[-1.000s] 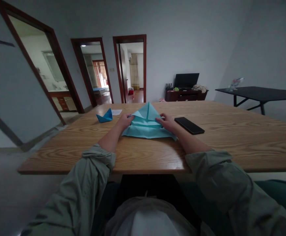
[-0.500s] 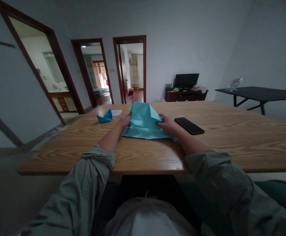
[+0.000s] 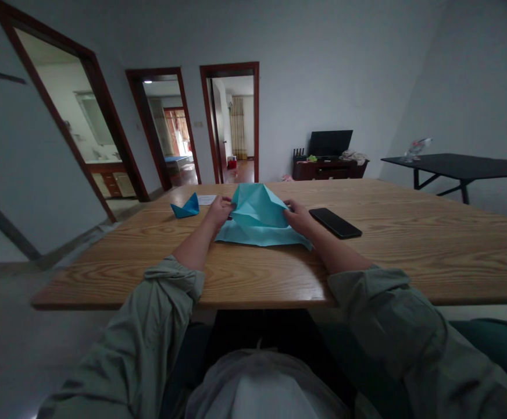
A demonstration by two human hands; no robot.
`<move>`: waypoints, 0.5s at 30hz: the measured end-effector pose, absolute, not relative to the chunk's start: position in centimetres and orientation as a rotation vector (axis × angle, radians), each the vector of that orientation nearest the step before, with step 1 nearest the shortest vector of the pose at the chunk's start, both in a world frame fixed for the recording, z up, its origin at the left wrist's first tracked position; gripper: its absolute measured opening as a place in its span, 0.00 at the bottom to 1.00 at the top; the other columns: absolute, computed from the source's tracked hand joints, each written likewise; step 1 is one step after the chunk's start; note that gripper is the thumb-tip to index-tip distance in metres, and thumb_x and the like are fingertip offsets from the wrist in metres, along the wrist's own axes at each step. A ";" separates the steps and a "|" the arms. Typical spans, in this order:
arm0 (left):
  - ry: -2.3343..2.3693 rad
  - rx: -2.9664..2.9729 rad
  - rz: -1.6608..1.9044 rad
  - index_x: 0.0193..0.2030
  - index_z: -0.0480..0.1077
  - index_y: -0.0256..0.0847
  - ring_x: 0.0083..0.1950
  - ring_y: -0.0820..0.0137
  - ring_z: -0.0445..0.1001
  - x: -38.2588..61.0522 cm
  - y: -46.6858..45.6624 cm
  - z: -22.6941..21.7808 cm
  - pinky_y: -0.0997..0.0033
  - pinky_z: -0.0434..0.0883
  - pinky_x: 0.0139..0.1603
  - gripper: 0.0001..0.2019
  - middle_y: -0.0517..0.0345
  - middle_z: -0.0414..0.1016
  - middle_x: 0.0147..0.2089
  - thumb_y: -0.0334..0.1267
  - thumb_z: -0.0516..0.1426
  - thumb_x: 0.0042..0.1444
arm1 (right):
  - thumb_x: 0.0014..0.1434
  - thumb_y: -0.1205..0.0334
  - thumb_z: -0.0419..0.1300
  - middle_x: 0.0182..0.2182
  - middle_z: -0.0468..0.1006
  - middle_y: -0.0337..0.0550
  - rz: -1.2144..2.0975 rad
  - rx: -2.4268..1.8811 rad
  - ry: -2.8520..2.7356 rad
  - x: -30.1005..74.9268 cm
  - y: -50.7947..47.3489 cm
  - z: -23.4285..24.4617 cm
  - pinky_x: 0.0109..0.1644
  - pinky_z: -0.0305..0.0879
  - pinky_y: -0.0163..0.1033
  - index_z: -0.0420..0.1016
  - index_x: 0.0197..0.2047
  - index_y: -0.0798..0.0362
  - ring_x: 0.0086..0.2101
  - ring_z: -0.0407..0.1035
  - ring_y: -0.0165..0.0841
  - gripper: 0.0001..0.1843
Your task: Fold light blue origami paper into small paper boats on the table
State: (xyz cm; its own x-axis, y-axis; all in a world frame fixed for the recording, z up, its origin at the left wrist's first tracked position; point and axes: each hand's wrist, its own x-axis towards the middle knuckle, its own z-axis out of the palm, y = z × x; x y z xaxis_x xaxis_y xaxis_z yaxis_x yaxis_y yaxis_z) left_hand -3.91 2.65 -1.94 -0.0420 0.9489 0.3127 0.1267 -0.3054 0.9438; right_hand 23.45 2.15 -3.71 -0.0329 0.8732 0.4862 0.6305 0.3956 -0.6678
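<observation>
A light-blue sheet of paper, partly folded, is in front of me on the table. Its upper part rises to a peak with creases and an open fold, and a flat strip lies along the near edge. My left hand pinches the paper's left side. On the right side, my right hand grips the edge with fingers closed; some fingertips are hidden behind the paper. To the left of my left hand sits a darker blue folded paper boat.
The wooden table spans the foreground. A black phone lies right of my right hand. A white paper slip lies behind the boat. Beyond are a television on a cabinet and a black folding table.
The paper's raised part has spread and its front fold gapes wider, with the peak slightly lower. Both hands have shifted a little outward along its sides.
</observation>
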 end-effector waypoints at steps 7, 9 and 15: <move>1.066 1.456 1.479 0.35 0.57 0.42 0.21 0.77 0.66 -3.4 1.6 -1.0 0.75 0.69 0.24 0.11 0.68 0.62 0.24 0.33 0.57 0.48 | 0.54 0.55 0.49 0.23 0.69 0.37 0.436 -1.255 -1.661 23.5 2.1 -3.3 0.28 0.58 0.32 0.71 0.35 0.53 0.25 0.62 0.30 0.14; 1.056 1.516 1.448 0.37 0.60 0.41 0.20 0.78 0.65 -3.3 1.0 -0.8 0.79 0.66 0.22 0.10 0.68 0.62 0.23 0.34 0.57 0.49 | 0.54 0.54 0.49 0.24 0.70 0.37 0.452 -1.251 -1.626 23.5 1.8 -3.1 0.30 0.60 0.33 0.71 0.36 0.54 0.26 0.62 0.30 0.15; 0.998 1.746 1.319 0.51 0.65 0.39 0.20 0.78 0.65 -3.1 0.2 -1.0 0.79 0.61 0.21 0.24 0.66 0.65 0.22 0.47 0.60 0.49 | 0.57 0.51 0.47 0.27 0.72 0.41 0.502 -1.286 -1.556 23.3 1.5 -2.9 0.31 0.66 0.36 0.70 0.45 0.54 0.26 0.65 0.32 0.21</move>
State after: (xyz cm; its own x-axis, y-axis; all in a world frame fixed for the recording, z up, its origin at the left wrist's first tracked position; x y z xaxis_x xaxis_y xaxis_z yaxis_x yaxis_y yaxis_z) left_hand -3.14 0.25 -0.97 0.1767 0.8928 0.4143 0.1560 -0.4410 0.8838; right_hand 23.26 1.45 -2.94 0.0812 0.8985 0.4314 0.4773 0.3449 -0.8082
